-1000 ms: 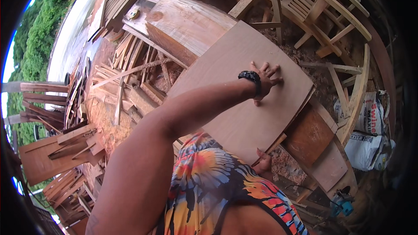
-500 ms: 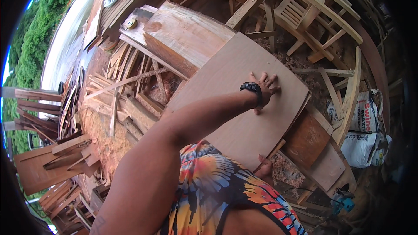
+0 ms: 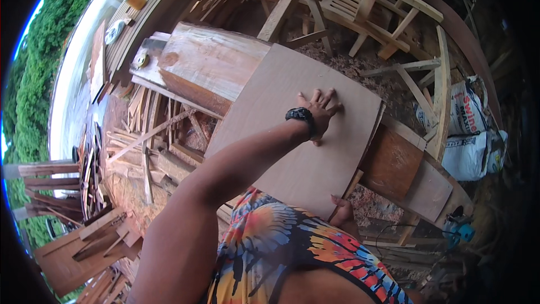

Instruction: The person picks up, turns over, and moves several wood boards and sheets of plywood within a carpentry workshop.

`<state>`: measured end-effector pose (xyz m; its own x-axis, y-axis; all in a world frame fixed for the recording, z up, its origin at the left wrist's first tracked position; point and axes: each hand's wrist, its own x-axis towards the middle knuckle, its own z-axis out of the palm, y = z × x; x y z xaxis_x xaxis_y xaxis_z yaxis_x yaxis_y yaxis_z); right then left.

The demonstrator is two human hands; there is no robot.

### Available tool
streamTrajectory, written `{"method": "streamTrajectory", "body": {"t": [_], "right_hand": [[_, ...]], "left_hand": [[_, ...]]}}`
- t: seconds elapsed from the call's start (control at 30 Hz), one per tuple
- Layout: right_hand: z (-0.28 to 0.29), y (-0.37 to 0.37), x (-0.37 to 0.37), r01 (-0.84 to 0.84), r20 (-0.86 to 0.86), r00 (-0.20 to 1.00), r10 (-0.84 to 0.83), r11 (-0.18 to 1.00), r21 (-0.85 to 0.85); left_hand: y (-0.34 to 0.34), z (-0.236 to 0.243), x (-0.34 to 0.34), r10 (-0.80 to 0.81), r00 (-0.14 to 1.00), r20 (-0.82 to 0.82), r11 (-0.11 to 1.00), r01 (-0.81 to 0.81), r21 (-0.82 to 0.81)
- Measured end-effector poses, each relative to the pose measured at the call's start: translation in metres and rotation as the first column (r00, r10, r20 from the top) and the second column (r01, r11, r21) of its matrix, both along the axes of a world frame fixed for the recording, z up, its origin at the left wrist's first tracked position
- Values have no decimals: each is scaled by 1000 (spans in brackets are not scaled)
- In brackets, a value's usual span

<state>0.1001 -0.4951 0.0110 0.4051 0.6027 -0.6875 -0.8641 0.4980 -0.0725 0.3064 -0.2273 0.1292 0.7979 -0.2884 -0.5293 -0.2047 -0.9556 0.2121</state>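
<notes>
A flat, light-brown plywood sheet (image 3: 281, 93) lies over the workbench in front of me. My left hand (image 3: 320, 115), with a dark band at the wrist, presses palm-down on its upper face, fingers spread. At the sheet's near right edge, my right hand (image 3: 343, 213) grips the rim, its thumb on top; its other fingers are hidden beneath. Under and beyond the sheet's far left side rests a thick wooden slab (image 3: 211, 59) with a reddish edge.
A yellow tape measure (image 3: 143, 59) lies by the slab's left end. Wood offcuts (image 3: 149, 135) are heaped at the left. Unfinished slatted chair frames (image 3: 371, 14) stand far right, white sacks (image 3: 467, 152) near them. A blue power tool (image 3: 461, 232) sits lower right beside a brown board (image 3: 391, 163).
The whole scene has shifted left and tilted slightly as my head moved. My left hand remains flat on the plywood sheet, and my right hand keeps its hold on the edge.
</notes>
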Motion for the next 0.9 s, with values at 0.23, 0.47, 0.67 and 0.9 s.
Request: {"method": "streamTrajectory", "body": {"t": [0.23,0.47,0.67,0.9], "right_hand": [[-4,1,-3,43,35,998,-42,999,-13],[8,3,4,47,-79,996,-40,995,92],[-5,-4,0,13,-68,998,-4,992,123],[-13,-2,-7,52,-40,998,-52,998,18]], "left_hand": [[-1,0,0,-20,999,37,1000,19,8],[-1,0,2,-42,999,33,999,41,19],[0,-2,2,-50,997,53,999,49,17],[-1,0,4,-45,998,37,999,45,1]]}}
